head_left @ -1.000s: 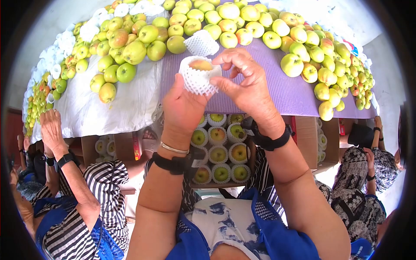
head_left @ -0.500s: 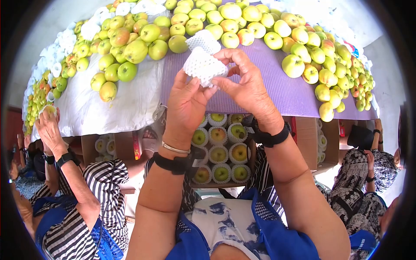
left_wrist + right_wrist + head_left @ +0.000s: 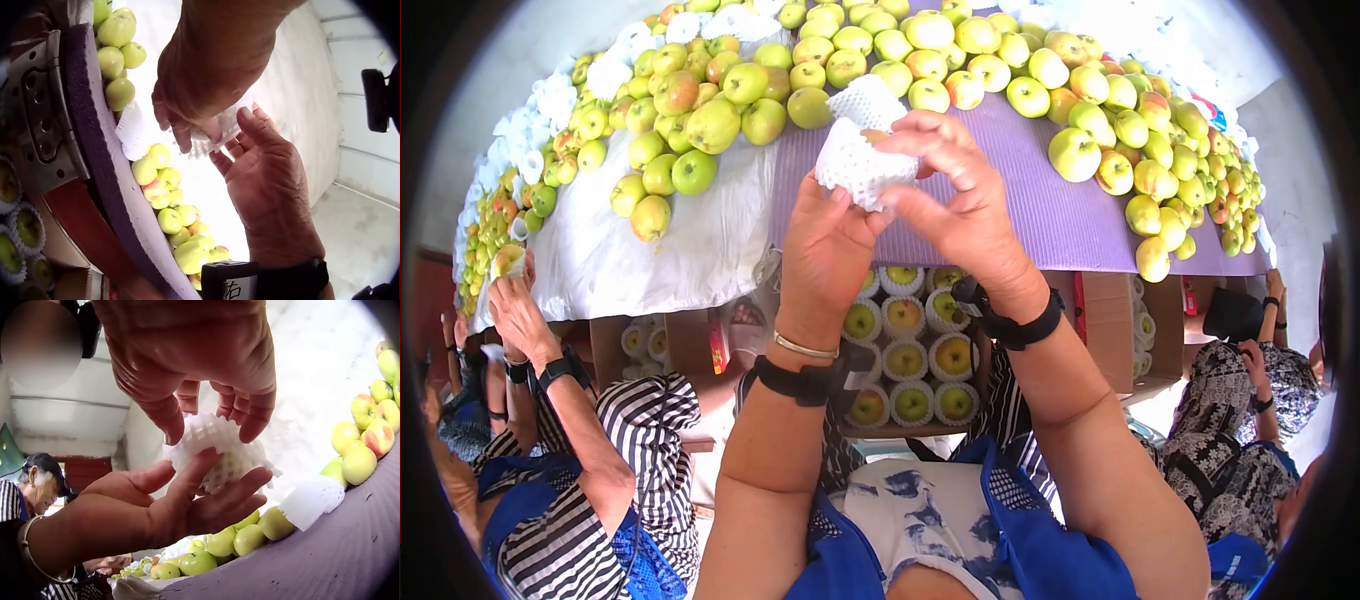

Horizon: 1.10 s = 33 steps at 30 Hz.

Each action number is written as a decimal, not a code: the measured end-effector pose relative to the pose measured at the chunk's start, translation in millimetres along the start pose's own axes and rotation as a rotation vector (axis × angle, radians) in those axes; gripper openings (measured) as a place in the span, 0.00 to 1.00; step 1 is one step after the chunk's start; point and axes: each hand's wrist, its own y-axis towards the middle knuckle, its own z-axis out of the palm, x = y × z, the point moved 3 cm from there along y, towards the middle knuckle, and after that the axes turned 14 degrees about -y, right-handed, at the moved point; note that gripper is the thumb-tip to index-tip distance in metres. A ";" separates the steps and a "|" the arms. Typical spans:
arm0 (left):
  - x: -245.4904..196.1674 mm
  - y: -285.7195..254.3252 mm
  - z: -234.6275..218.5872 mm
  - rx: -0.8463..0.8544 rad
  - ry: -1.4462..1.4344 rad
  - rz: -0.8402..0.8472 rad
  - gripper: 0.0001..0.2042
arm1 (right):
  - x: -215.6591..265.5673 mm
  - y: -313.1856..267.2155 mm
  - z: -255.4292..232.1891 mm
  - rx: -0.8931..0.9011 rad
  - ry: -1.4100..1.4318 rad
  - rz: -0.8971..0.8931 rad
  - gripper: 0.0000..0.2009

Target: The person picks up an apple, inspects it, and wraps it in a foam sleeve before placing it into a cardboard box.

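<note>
A: Where is the netted apple (image 3: 862,160)?

B: Above the purple mat (image 3: 1040,215), between both hands. The left hand (image 3: 828,245) cradles it from below with curled fingers; the right hand (image 3: 958,195) pinches the foam net at the top.

A: Counts?

B: One netted apple held, one spare foam net (image 3: 866,99) just beyond it. Nine netted apples visible in the box (image 3: 905,345) below. Loose apples (image 3: 720,100) are too many to count.

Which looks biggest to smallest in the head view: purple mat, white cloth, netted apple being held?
1. purple mat
2. white cloth, close to the mat; lens distortion makes that order unsure
3. netted apple, clearly smallest
</note>
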 end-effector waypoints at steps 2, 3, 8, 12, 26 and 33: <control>-2.4 -0.4 5.1 0.014 -0.108 -0.036 0.23 | -10.3 1.0 -5.5 -0.039 0.318 0.175 0.13; -3.2 -0.9 6.7 0.020 -0.163 -0.055 0.25 | -13.1 1.7 -8.2 -0.038 0.345 0.214 0.13; -4.5 -1.8 10.0 0.048 -0.241 -0.092 0.27 | -17.1 2.2 -16.8 0.083 0.411 0.439 0.19; -2.6 -0.8 9.0 0.087 -0.184 -0.078 0.26 | -7.6 -0.5 -10.2 0.089 0.234 0.328 0.24; 1.0 1.5 -1.0 -0.017 0.007 0.088 0.23 | 13.5 -3.2 -3.9 -0.002 -0.031 -0.030 0.10; 0.9 -1.9 0.9 0.023 0.027 0.053 0.24 | 4.4 4.4 -14.9 0.021 -0.088 0.177 0.14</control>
